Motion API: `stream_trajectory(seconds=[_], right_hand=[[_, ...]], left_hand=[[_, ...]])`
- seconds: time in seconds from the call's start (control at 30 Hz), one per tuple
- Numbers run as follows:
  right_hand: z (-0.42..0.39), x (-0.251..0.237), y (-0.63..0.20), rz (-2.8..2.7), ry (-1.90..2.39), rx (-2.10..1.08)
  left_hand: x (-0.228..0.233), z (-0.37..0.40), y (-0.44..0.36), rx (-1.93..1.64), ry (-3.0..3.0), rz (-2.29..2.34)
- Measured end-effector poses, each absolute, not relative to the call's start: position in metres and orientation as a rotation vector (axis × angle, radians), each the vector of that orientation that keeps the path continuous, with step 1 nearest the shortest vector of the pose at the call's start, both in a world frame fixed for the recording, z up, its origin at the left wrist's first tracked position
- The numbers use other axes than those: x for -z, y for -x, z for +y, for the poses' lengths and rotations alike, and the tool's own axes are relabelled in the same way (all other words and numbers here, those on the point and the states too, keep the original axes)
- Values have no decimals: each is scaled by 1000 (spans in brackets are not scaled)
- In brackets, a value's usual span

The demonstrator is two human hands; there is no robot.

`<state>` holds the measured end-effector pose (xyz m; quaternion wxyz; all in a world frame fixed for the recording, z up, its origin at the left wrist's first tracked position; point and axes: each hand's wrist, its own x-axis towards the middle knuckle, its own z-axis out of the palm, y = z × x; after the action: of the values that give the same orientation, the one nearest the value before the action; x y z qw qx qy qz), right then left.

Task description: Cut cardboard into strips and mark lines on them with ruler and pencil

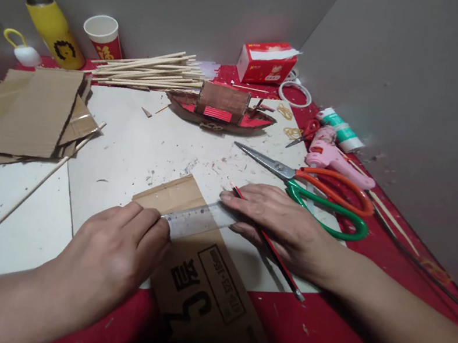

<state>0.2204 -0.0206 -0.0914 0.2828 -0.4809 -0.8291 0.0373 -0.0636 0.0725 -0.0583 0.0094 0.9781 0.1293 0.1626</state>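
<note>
With my left hand [117, 252] pressing the ruler [198, 220] flat on the cardboard [200, 285], my right hand [277, 221], gripping the pencil [269, 244], should trace tight against its edge.

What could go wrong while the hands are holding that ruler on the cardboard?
1. The left hand presses only one end of the ruler, so it might swing and spoil a line on the cardboard piece.
2. The big scissors lie open right beside the right hand, which holds a pencil; a knuckle could bump the blades.
</note>
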Motion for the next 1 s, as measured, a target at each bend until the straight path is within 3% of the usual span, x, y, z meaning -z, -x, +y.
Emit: stream_trajectory(seconds=[0.5, 0.7, 1.0], right_hand=[[-19, 94, -222, -2186, 1355, -179], [-22, 92, -231, -2187, 1430, -171], [-24, 92, -239, -2204, 1459, -117]], left_hand=[[61, 48, 72, -450, -3287, 536], [54, 37, 75, -380, -3424, 277], [57, 26, 80, -317, -3480, 239]])
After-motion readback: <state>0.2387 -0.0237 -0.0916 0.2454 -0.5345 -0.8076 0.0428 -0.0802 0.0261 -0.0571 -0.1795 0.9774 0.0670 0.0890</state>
